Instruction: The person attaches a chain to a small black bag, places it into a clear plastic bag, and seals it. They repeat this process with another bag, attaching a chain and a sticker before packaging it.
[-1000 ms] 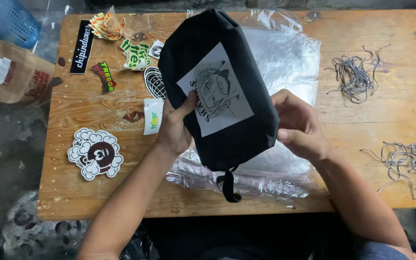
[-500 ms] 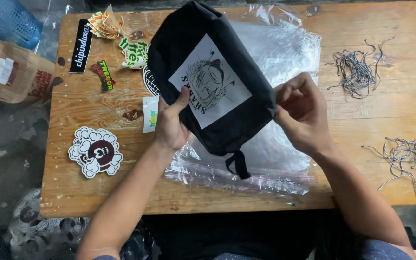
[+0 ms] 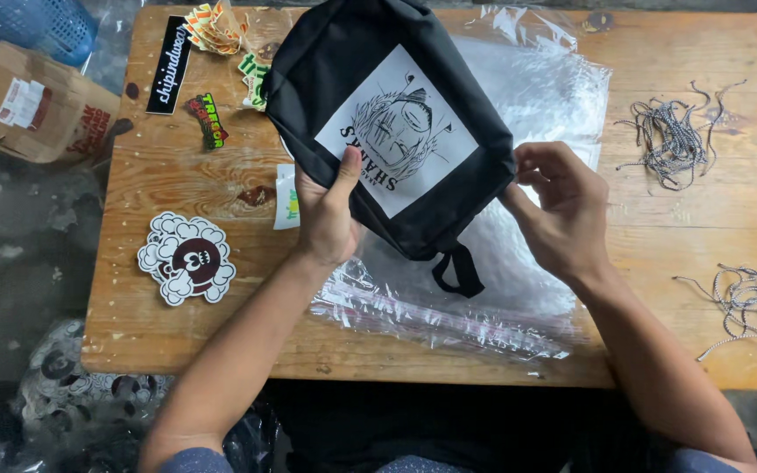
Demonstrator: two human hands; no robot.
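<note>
**Black pouch held over plastic bag**

The left hand (image 3: 326, 215) is closed on the black pouch (image 3: 387, 123), thumb pressed on its white printed panel. The right hand (image 3: 558, 210) pinches the pouch's right corner between curled fingers. The pouch is tilted, raised above the clear plastic bag (image 3: 536, 96) lying on the wooden counter (image 3: 711, 228). Left of the pouch lie stickers, including a cloud-shaped sticker (image 3: 187, 258). Right of the pouch lie two bundles of braided cords (image 3: 672, 140)
</note>
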